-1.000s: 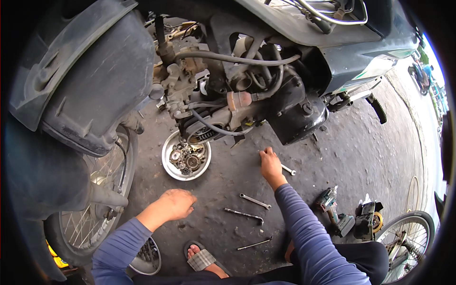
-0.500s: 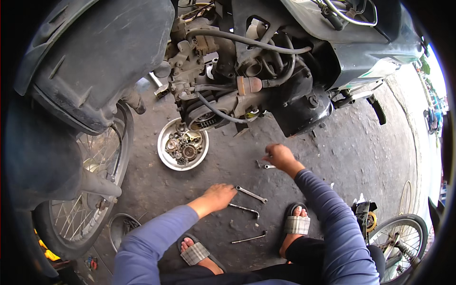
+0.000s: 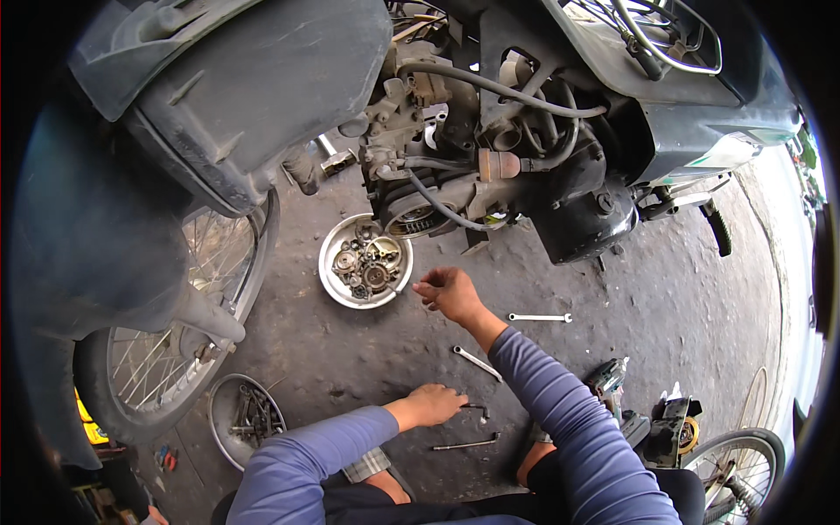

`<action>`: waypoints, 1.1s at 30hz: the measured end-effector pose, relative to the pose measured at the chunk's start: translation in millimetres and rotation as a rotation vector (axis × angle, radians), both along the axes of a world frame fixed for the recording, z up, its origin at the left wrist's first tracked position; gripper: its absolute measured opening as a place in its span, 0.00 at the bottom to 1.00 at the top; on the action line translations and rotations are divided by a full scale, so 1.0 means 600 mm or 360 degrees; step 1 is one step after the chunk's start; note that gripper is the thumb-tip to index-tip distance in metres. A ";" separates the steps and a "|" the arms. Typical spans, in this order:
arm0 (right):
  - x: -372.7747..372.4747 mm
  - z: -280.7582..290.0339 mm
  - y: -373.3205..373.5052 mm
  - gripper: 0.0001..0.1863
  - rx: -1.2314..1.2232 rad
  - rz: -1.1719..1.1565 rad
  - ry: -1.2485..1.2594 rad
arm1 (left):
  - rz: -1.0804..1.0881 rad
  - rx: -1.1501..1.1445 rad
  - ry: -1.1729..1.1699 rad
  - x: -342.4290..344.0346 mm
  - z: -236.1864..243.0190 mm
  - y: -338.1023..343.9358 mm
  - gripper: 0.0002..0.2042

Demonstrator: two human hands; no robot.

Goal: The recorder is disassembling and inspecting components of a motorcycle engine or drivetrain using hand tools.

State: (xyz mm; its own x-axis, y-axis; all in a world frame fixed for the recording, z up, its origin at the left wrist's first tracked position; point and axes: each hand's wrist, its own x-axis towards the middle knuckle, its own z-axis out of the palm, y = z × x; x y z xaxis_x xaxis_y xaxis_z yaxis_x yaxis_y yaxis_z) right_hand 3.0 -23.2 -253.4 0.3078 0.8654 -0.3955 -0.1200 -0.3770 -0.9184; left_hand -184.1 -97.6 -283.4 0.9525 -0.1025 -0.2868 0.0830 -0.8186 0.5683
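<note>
My left hand (image 3: 433, 406) is low over the floor, its fingers closed at the covered end of an L-shaped wrench (image 3: 478, 408); only the bent end shows. Beside the rim of a round metal bowl (image 3: 335, 296), my right hand (image 3: 449, 295) hovers with fingers slightly apart and nothing visible between them. A small dark piece, too small to name, shows at the rim just beyond those fingertips. Greasy metal engine parts (image 3: 367, 262) fill the bowl. Right of my right hand lies a combination wrench (image 3: 540, 318). Another wrench (image 3: 477, 362) is partly behind my right forearm.
A partly stripped motorbike (image 3: 499, 166) stands ahead, its front wheel (image 3: 267, 254) at left. A thin rod-like tool (image 3: 464, 444) lies near my feet. A second bowl of tools (image 3: 229, 442) sits lower left. At right are a power tool (image 3: 607, 378) and another wheel (image 3: 754, 442).
My right hand has moved left to the bowl, uncovering the combination wrench. The small bolt-like piece beside that wrench is gone. My left hand has come down onto the L-shaped wrench.
</note>
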 end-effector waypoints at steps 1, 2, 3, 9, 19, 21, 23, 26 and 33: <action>0.006 0.010 -0.001 0.15 -0.0066 -0.0026 -0.0031 | 0.0158 -0.0312 0.0264 -0.003 0.008 0.005 0.10; 0.020 0.021 -0.013 0.17 0.0083 0.0307 -0.0493 | 0.0213 -0.0308 0.0191 -0.003 0.016 0.014 0.10; 0.037 0.034 -0.028 0.18 0.0116 0.0677 -0.0969 | 0.0574 -0.0680 0.0285 0.000 0.026 0.029 0.11; 0.128 0.126 -0.130 0.22 -0.0345 0.0645 0.0559 | 0.1399 -0.2567 0.0743 0.051 0.110 0.160 0.15; 0.202 0.133 -0.253 0.22 -0.0691 0.1584 -0.1374 | 0.1121 -0.1364 0.0369 0.080 0.091 0.148 0.15; 0.266 0.164 -0.361 0.28 -0.1076 0.1944 -0.1267 | 0.0812 -0.0582 0.0050 0.039 0.070 0.147 0.15; 0.318 0.174 -0.464 0.31 -0.1481 0.1837 -0.1141 | 0.0605 -0.0167 0.0156 -0.006 0.076 0.170 0.18; 0.340 0.120 -0.589 0.40 -0.1698 0.1360 -0.1279 | 0.0292 -0.0128 0.0597 -0.084 0.132 0.229 0.12; 0.254 -0.059 -0.739 0.25 -0.0894 -0.0670 -0.0500 | 0.1215 -0.0274 0.0827 -0.432 0.225 0.260 0.08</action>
